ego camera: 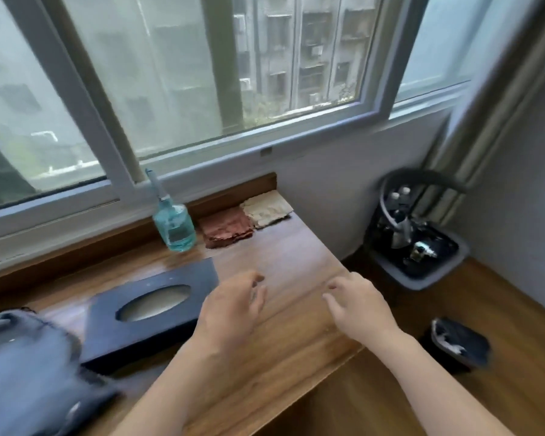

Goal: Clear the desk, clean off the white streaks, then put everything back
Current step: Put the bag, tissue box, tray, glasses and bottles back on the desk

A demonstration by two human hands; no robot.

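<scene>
I'm seeing the wooden desk (296, 309) carrying a blue bottle (174, 226) at twelve o'clock, two cloths (225, 228) beside it, and a dark tissue box (151, 306) lying at nine.

A window (183, 89) with a pale frame spanned the wall from 9 to 1 o'clock; apartment blocks (299, 51) showed through the glass. At 3 o'clock, a grey bin (422, 265) stood on the wooden floor (516, 357), holding dark items. A dark blurred object (460, 343) lay on the floor at 4 o'clock.
</scene>
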